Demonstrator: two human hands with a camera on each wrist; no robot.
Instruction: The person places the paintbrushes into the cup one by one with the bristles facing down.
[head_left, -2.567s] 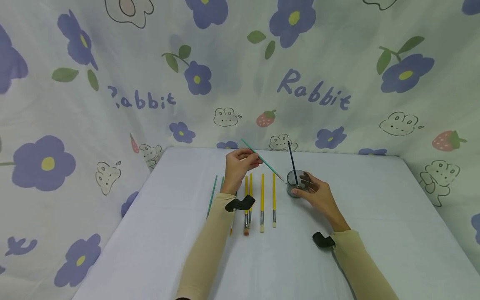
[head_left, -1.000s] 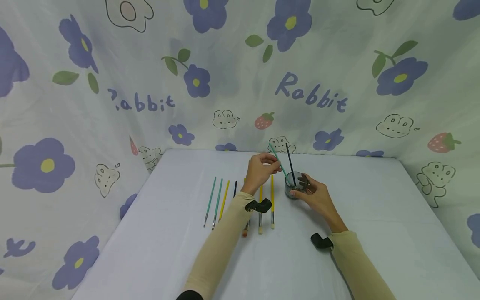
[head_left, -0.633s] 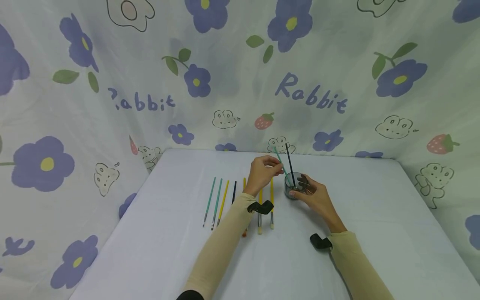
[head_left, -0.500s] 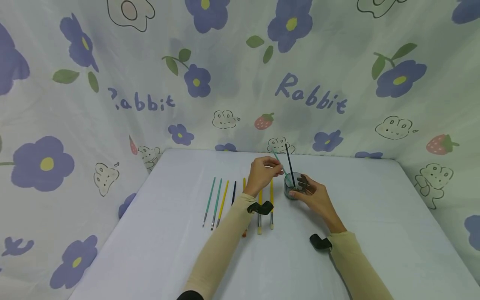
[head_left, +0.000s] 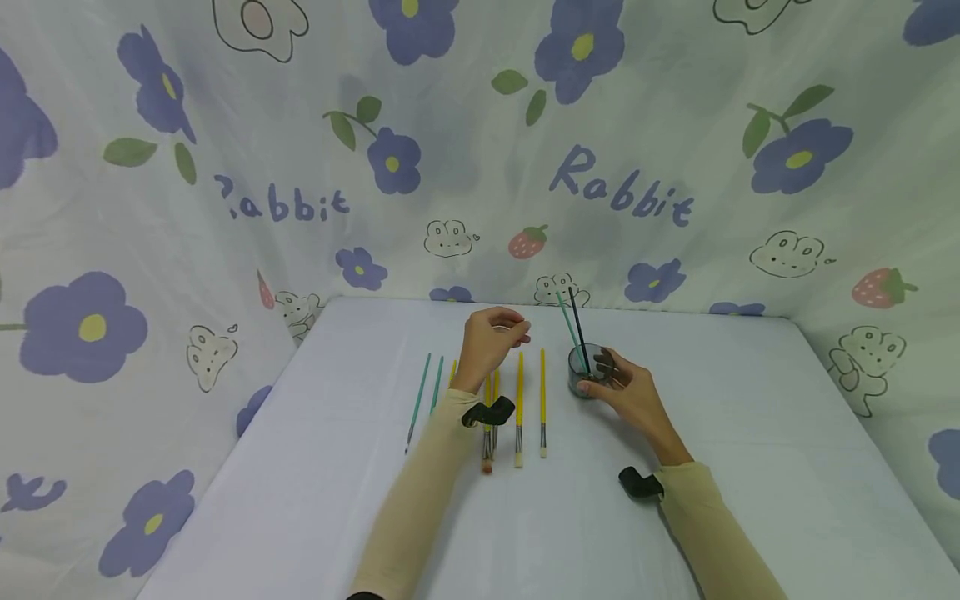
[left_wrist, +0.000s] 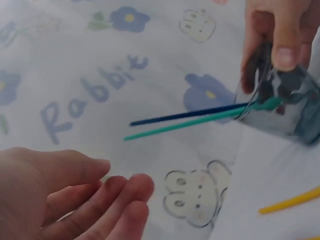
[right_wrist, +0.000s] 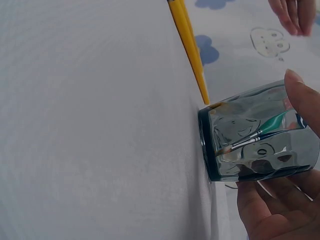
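My right hand (head_left: 630, 392) grips a smoky clear glass (right_wrist: 260, 135) that stands on the table, thumb on one side and fingers on the other. Two paintbrushes lean in the glass, bristles down: a teal paintbrush (left_wrist: 185, 124) and a dark blue paintbrush (left_wrist: 187, 113). Left of the glass, my left hand (head_left: 491, 342) hovers over the row of brushes, holding nothing. Its fingers are loosely bent in the left wrist view, thumb apart from the fingertips. Beneath and beside that arm lie several paintbrushes, among them a yellow paintbrush (head_left: 520, 400) and a teal paintbrush (head_left: 420, 400); the forearm hides some.
The white-covered table (head_left: 300, 500) reaches back to a hanging cloth (head_left: 465, 150) printed with flowers, rabbits and lettering. At the right end of the brush row, another yellow paintbrush (head_left: 543, 392) lies close to the glass.
My left hand carried the teal paintbrush to the glass, let it go inside, and has moved back left. The right hand has kept its hold on the glass.
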